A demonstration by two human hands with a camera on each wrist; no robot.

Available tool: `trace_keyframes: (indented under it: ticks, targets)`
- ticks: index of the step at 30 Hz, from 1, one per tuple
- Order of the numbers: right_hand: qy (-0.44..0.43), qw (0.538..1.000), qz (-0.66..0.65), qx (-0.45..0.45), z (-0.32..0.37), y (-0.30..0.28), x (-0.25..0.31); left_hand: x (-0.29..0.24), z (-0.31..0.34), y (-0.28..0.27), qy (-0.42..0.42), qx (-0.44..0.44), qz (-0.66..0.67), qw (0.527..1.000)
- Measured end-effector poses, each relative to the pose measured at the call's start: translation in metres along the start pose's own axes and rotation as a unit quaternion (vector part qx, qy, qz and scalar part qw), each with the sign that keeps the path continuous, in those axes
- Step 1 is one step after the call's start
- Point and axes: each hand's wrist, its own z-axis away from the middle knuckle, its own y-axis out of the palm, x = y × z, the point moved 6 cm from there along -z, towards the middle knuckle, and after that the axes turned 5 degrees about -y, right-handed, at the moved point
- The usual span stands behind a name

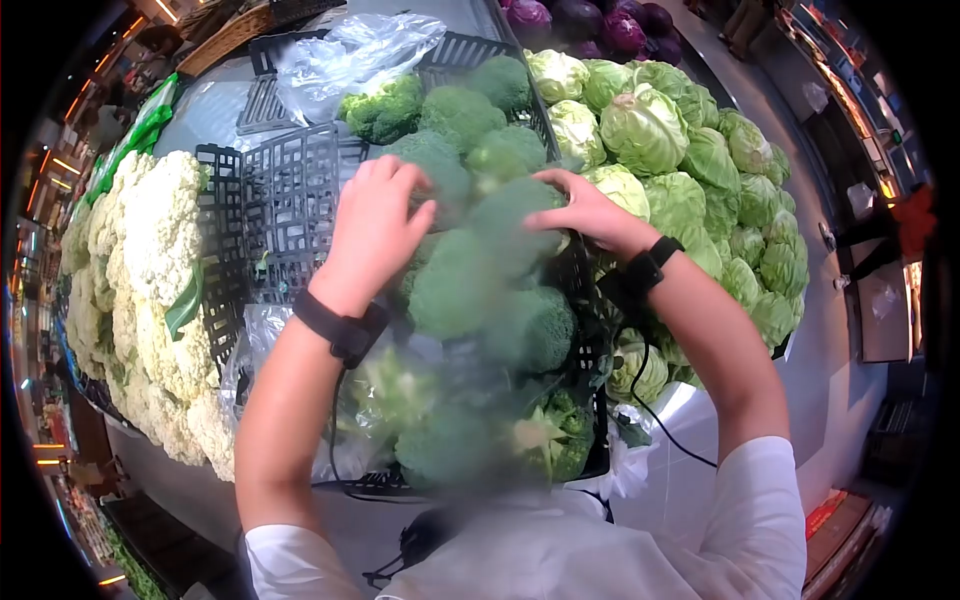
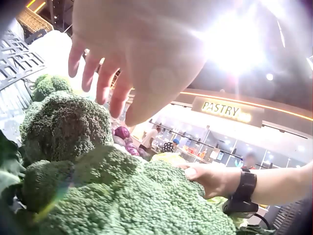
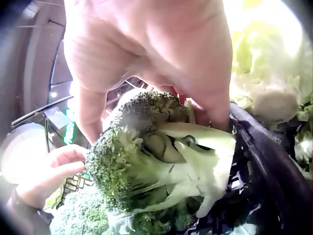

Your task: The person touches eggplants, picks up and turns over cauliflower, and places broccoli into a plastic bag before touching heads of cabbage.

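Note:
My right hand (image 1: 600,212) grips a broccoli head (image 3: 151,171) over the pile, thumb and fingers at its sides. The right wrist view shows its pale, branching stem and green florets. In the head view that head (image 1: 515,220) looks blurred. My left hand (image 1: 378,215) hovers over the left side of the pile, palm down, its fingers loosely extended with nothing between them. Below it in the left wrist view sits a dark green broccoli head (image 2: 66,127). More broccoli (image 1: 455,290) fills the black crate (image 1: 600,420) around both hands, partly hazy in the head view.
Cauliflowers (image 1: 150,250) are heaped at the left, and green cabbages (image 1: 690,160) at the right. Purple cabbages (image 1: 620,30) lie at the back. Clear plastic bags (image 1: 350,65) rest on the crates behind the broccoli. A black cable (image 1: 650,400) hangs from the right wristband.

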Motion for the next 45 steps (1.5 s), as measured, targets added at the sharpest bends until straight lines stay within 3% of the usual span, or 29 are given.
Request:
trace_keyframes:
  ticks: [2,3,6,7,8,14,15,18,20,22,25,29,32,35,38,41,44,45]
  targets:
    - [-0.001,0.999,-0.04,-0.008,0.007,-0.003,0.002,-0.026,-0.008,-0.007,0.097,-0.049,0.015,0.994]
    - [-0.011,0.998,-0.062,-0.021,0.01,-0.005,0.005,-0.028,-0.016,0.005,0.084,0.035,0.053,0.994]
    - [-0.043,0.99,-0.127,-0.04,0.019,-0.012,0.012,-0.043,-0.026,0.036,0.059,0.147,0.002,0.987]
    - [-0.053,0.987,-0.146,-0.036,0.023,-0.015,0.012,-0.045,-0.033,0.046,0.047,0.205,0.05,0.976]
    - [-0.064,0.984,-0.165,-0.031,0.025,-0.018,0.013,-0.047,-0.038,0.052,0.06,0.21,0.042,0.975]
    - [-0.106,0.994,-0.008,0.007,0.023,-0.01,-0.001,-0.06,-0.044,0.054,0.101,0.287,-0.001,0.953]
    - [-0.115,0.993,0.009,0.018,0.021,-0.009,0.0,-0.061,-0.043,0.052,0.116,0.254,-0.012,0.96]
    - [-0.097,0.994,0.017,0.044,0.024,-0.011,0.005,-0.059,-0.045,0.054,0.087,0.27,-0.053,0.957]
    - [-0.116,0.979,0.155,0.065,0.026,-0.013,0.01,-0.066,-0.043,0.057,0.095,0.272,-0.106,0.952]
    - [-0.132,0.943,0.299,0.069,0.028,-0.013,0.012,-0.072,-0.041,0.063,0.104,0.289,-0.174,0.936]
    - [-0.145,0.867,0.475,0.048,0.038,0.004,0.017,-0.073,-0.038,0.064,0.141,0.3,-0.158,0.93]
    - [-0.257,0.828,0.498,0.029,0.042,0.024,0.021,-0.053,-0.022,0.068,0.199,0.232,-0.093,0.948]
    - [-0.269,0.837,0.474,0.056,0.036,0.032,0.021,-0.056,0.003,0.052,0.209,0.266,-0.109,0.935]
    - [-0.194,0.843,0.499,0.059,0.03,0.04,0.011,-0.057,0.024,0.048,0.184,0.263,-0.11,0.941]
    - [-0.179,0.875,0.441,0.089,0.018,0.033,-0.003,-0.052,0.029,0.051,0.173,0.251,-0.066,0.95]
    - [-0.195,0.844,0.495,0.069,0.024,0.034,-0.002,-0.052,0.031,0.054,0.171,0.227,-0.036,0.958]
    - [-0.196,0.866,0.44,0.135,0.014,0.029,0.005,-0.058,0.037,0.048,0.152,0.256,-0.025,0.954]
    - [-0.181,0.897,0.391,0.097,0.002,0.014,0.016,-0.06,0.04,0.045,0.142,0.273,-0.024,0.951]
